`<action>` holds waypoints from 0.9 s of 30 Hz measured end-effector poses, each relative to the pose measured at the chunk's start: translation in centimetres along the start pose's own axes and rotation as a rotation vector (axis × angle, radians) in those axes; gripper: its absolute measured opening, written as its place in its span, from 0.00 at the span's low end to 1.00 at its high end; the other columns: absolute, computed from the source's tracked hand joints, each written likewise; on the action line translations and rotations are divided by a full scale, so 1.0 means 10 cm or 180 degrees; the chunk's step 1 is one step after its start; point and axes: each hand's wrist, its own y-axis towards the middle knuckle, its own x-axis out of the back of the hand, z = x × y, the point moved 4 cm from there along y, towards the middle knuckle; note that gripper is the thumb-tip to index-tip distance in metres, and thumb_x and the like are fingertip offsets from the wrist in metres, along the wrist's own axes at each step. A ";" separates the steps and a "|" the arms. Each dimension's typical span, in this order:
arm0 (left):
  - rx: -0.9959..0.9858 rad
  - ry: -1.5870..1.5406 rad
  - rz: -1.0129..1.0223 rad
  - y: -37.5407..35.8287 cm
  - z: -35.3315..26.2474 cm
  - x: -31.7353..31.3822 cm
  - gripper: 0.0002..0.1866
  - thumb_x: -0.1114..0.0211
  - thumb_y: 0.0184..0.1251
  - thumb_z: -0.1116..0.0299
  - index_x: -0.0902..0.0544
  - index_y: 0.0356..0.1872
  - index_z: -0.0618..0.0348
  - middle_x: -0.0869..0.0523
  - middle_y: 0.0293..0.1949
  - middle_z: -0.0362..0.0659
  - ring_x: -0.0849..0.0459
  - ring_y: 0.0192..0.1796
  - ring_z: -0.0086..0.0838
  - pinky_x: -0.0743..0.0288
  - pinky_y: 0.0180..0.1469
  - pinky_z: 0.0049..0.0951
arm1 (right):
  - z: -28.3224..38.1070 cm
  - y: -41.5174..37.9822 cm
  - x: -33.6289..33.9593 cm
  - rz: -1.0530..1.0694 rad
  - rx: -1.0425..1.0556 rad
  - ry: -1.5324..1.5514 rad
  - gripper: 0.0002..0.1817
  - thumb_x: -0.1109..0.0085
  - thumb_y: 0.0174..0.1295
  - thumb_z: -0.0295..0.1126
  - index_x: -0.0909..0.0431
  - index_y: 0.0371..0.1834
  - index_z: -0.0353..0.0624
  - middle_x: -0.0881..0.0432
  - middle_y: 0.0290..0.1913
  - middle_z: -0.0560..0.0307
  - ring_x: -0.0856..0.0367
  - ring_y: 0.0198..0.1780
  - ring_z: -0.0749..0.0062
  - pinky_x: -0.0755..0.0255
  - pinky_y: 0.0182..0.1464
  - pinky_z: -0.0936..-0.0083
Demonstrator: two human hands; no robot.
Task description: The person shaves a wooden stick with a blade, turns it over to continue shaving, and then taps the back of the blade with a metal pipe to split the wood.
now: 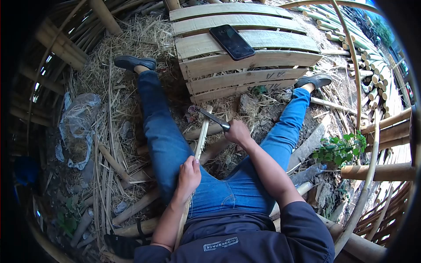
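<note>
I sit on the ground with both legs in blue jeans spread apart. My left hand (189,174) grips a long bamboo strip (202,133) that runs from my lap forward between my legs. My right hand (237,132) holds a knife (213,118) by its handle. The dark blade lies across the strip near its far end.
A slatted bamboo panel (245,65) stands just beyond my feet, with a black phone (231,41) lying on it. Straw and bamboo offcuts cover the ground at the left. Stacked bamboo poles (377,87) and curved strips line the right side. A small green plant (340,147) grows by my right leg.
</note>
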 end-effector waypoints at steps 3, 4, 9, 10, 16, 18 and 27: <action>0.0022 -0.0163 -0.0102 0.02 0.01 0.04 0.12 0.48 0.76 0.67 0.26 0.33 0.65 0.19 0.29 0.61 0.21 0.36 0.62 0.31 0.38 0.54 | 0.09 -0.05 0.06 0.0184 0.0308 0.0190 0.11 0.39 0.52 0.35 0.15 0.27 0.36 0.17 0.30 0.34 0.15 0.36 0.39 0.21 0.45 0.52; 0.0024 -0.0192 -0.0131 0.02 0.01 0.04 0.13 0.48 0.76 0.68 0.26 0.32 0.66 0.19 0.28 0.60 0.20 0.35 0.62 0.31 0.37 0.54 | 0.13 -0.07 0.05 0.0315 0.0308 0.0208 0.11 0.40 0.52 0.34 0.15 0.28 0.36 0.17 0.30 0.34 0.16 0.36 0.39 0.21 0.46 0.52; -0.0016 -0.0374 -0.0176 0.04 0.11 0.02 0.13 0.48 0.76 0.68 0.25 0.31 0.65 0.21 0.24 0.54 0.22 0.30 0.49 0.31 0.32 0.46 | 0.28 -0.22 -0.05 0.0783 0.0769 0.0206 0.13 0.39 0.54 0.37 0.16 0.29 0.37 0.16 0.30 0.36 0.16 0.35 0.40 0.23 0.43 0.52; -0.0122 -0.0334 -0.0229 0.04 0.14 0.01 0.14 0.49 0.77 0.68 0.25 0.31 0.64 0.23 0.20 0.48 0.24 0.25 0.38 0.32 0.29 0.39 | 0.31 -0.24 -0.05 0.0835 0.0927 0.0198 0.13 0.38 0.56 0.38 0.16 0.29 0.37 0.16 0.29 0.37 0.16 0.34 0.41 0.23 0.41 0.52; -0.0157 -0.0446 -0.0181 0.04 0.23 -0.02 0.14 0.50 0.79 0.67 0.25 0.31 0.63 0.26 0.17 0.40 0.28 0.19 0.23 0.35 0.24 0.31 | 0.22 -0.22 -0.16 0.1109 0.0780 0.0321 0.15 0.36 0.56 0.40 0.17 0.29 0.35 0.17 0.29 0.36 0.16 0.35 0.42 0.24 0.42 0.54; -0.0110 -0.0482 -0.0155 0.04 0.23 -0.01 0.14 0.50 0.79 0.67 0.25 0.31 0.62 0.26 0.17 0.40 0.29 0.19 0.22 0.36 0.23 0.30 | 0.23 -0.22 -0.16 0.1147 0.0757 0.0342 0.15 0.36 0.56 0.39 0.17 0.29 0.35 0.17 0.29 0.36 0.16 0.35 0.42 0.24 0.42 0.54; 0.0440 -0.1037 0.0062 0.03 0.25 0.02 0.15 0.48 0.78 0.66 0.24 0.31 0.63 0.25 0.17 0.43 0.27 0.18 0.26 0.35 0.23 0.34 | -0.04 0.05 -0.04 0.0278 0.0151 0.0193 0.10 0.40 0.50 0.32 0.15 0.30 0.36 0.16 0.31 0.33 0.15 0.38 0.38 0.21 0.45 0.52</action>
